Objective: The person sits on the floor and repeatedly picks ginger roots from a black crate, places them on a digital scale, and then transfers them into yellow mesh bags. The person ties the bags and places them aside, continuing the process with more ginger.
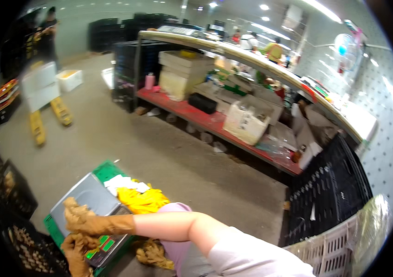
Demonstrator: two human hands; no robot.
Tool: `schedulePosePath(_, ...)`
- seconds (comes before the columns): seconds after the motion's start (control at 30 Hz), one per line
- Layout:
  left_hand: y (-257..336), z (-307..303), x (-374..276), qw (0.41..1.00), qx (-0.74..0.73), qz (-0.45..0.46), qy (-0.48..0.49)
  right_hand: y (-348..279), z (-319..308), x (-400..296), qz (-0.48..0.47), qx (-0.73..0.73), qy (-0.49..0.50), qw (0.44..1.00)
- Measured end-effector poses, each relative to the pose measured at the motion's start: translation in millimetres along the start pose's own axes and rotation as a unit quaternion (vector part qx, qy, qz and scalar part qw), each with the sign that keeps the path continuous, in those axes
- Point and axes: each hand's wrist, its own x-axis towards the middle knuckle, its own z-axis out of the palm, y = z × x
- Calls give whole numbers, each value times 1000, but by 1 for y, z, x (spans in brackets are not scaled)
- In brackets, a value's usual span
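Observation:
Both my hands wear tan rubber gloves. My right hand [78, 221] reaches over the grey pan of a digital scale [89, 188]. In it is a lumpy tan piece, which looks like ginger root [75, 206]. Closer to me, my left hand [73, 247] is at the scale's lit display panel [104, 244], fingers curled. Blur and matching colours hide whether it holds anything. The scale rests on a green base [108, 170]. Beside the pan lie white paper slips [120, 182] and a heap of yellow mesh bags [144, 199]. More ginger-like roots [153, 254] are low down by my leg.
Black plastic crates [26, 242] with tan contents line the left. Black crates [324, 194] and a white crate [324, 251] stand at right. Beyond runs a long table with a red lower shelf [179, 112] holding boxes. A person [47, 34] stands near a yellow pallet jack [61, 110].

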Motion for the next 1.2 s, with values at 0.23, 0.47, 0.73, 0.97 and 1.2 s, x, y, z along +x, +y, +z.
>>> schedulePosePath(0.23, 9, -11, 3, 998, 12, -19, 59, -49, -16, -20, 0, 61, -45, 997)
schedulePosePath(0.47, 16, -42, 11, 962, -160, 44, 217, -39, -10, -19, 101, 77, -4, 992)
schedulePosePath(0.73, 18, -32, 15, 917, -397, 3, 39, -46, -23, -26, 95, -208, 78, 970)
schedulePosePath(0.97, 11, -18, 14, 987, -158, -11, -38, -4, -56, -2, 150, 170, 160, 961)
schedulePosePath(1.2, 2, -32, 10, 992, 28, -120, 34, -68, -54, -20, 110, 393, 115, 906)
